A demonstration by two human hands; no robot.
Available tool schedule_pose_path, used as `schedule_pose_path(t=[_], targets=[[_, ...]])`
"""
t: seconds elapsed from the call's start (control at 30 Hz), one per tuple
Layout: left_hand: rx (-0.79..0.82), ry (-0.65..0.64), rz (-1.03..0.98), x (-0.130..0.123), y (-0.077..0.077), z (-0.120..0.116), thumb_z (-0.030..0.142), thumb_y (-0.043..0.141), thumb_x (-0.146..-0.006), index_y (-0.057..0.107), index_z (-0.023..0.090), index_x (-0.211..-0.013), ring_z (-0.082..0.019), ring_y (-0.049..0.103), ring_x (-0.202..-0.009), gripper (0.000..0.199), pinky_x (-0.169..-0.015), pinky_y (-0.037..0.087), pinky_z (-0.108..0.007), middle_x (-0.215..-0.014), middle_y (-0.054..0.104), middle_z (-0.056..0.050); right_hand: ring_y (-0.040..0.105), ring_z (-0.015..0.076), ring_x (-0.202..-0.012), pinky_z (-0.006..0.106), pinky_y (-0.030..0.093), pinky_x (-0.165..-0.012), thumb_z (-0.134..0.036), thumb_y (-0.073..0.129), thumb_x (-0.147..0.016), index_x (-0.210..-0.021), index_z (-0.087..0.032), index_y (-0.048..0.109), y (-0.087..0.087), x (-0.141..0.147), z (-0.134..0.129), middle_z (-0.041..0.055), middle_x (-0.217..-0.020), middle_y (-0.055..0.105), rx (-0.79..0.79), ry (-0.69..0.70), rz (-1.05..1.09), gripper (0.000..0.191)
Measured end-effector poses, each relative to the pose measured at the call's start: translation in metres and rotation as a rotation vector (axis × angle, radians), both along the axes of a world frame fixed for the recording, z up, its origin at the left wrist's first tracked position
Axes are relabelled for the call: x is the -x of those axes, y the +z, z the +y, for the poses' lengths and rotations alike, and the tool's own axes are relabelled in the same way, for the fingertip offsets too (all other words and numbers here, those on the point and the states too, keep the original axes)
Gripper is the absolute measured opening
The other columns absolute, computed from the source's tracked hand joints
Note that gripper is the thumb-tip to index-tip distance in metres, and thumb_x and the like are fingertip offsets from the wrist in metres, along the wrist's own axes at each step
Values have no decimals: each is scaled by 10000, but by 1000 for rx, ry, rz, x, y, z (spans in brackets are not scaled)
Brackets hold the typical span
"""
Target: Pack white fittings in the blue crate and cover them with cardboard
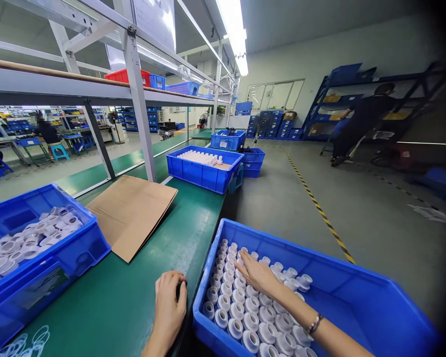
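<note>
My right hand lies palm down over rows of white plastic fittings, its fingers stretched out and touching the tops near the far side. These ring-topped pieces stand upright and close together in a blue bin, filling its left part. My left hand rests at the edge of the green tabletop beside this bin. Its fingers are curled towards the thumb around a dark gap; whatever they may hold is hidden. Further left, another blue bin contains loose white fittings lying in a heap.
A folded cardboard sheet lies on the table. Beyond it stands a blue bin with white pieces in rows. Thin clear rings lie front left. A metal shelf post rises from the table. A person is at the right-hand racks.
</note>
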State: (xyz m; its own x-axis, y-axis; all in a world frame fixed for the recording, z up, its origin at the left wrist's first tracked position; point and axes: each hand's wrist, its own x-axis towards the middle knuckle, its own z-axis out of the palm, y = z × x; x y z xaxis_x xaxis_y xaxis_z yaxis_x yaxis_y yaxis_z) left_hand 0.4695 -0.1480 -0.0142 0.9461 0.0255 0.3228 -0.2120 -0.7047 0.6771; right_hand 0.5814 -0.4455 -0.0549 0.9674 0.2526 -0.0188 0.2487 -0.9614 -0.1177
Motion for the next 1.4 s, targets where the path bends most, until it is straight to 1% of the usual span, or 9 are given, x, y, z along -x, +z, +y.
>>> schedule_pose_path(t=[0.23, 0.43, 0.57, 0.77, 0.9, 1.1, 1.2, 1.3, 1.4], targets=[[9, -1, -11, 0, 1, 1, 238, 408, -914, 584, 223, -906, -222, 547, -1012, 178, -938, 374, -472, -1010, 633, -57, 472, 308, -1295, 450, 448, -1040, -383, 364, -968, -1407, -85, 421, 2, 5, -9, 198, -1456, 423, 7, 20, 3, 534], [-11, -9, -13, -1, -1, 2, 249, 414, -918, 583, 223, -900, -219, 543, -1025, 172, -939, 366, -460, -1010, 631, -46, 468, 341, -1291, 485, 443, -1028, -364, 356, -970, -1417, -5, 371, 6, 13, -20, 278, -1451, 387, 46, -35, 25, 574], [-20, -9, -13, -1, -2, 3, 257, 411, -922, 583, 227, -899, -216, 542, -1033, 176, -941, 363, -457, -1019, 628, -39, 489, 318, -1280, 467, 452, -1024, -385, 362, -968, -1421, -57, 386, 8, 19, -28, 230, -1473, 383, 40, -41, 57, 560], [-22, -8, -25, -1, -2, 4, 254, 414, -919, 589, 228, -909, -216, 552, -1035, 178, -945, 367, -463, -1020, 635, -40, 538, 347, -1229, 520, 459, -990, -353, 356, -957, -1420, -78, 395, 8, 23, -43, 245, -1453, 407, 26, -95, 70, 539], [-23, -6, -31, -1, -3, 4, 252, 425, -909, 594, 228, -899, -221, 560, -1029, 171, -939, 379, -464, -1018, 641, -43, 481, 317, -1289, 486, 445, -1017, -359, 387, -947, -1416, -107, 408, 8, 26, -55, 212, -1473, 394, 23, -107, 97, 533], [-34, -8, -48, -3, -5, 4, 257, 432, -905, 597, 234, -897, -221, 565, -1023, 166, -930, 391, -461, -1020, 644, -37, 462, 338, -1297, 495, 402, -1052, -356, 391, -950, -1406, -10, 400, 10, 36, -72, 281, -1456, 378, 36, -155, 133, 572], [-36, -12, -51, -4, -6, 4, 261, 436, -903, 599, 235, -892, -225, 565, -1021, 166, -926, 393, -462, -1019, 644, -39, 452, 312, -1311, 459, 390, -1067, -357, 418, -941, -1408, -37, 411, 10, 39, -77, 251, -1475, 364, 12, -143, 143, 566], [-33, -11, -59, -4, -6, 5, 265, 441, -901, 604, 237, -892, -227, 568, -1024, 166, -928, 395, -464, -1017, 648, -41, 460, 295, -1309, 451, 394, -1065, -392, 401, -941, -1421, -80, 402, 14, 37, -83, 202, -1454, 430, -31, -161, 146, 572], [-36, -13, -61, -4, -6, 6, 278, 437, -905, 607, 238, -896, -227, 573, -1023, 175, -932, 394, -467, -1025, 647, -43, 531, 325, -1242, 479, 432, -1015, -447, 338, -949, -1428, -93, 391, 23, 31, -99, 189, -1368, 541, -78, -210, 145, 598]])
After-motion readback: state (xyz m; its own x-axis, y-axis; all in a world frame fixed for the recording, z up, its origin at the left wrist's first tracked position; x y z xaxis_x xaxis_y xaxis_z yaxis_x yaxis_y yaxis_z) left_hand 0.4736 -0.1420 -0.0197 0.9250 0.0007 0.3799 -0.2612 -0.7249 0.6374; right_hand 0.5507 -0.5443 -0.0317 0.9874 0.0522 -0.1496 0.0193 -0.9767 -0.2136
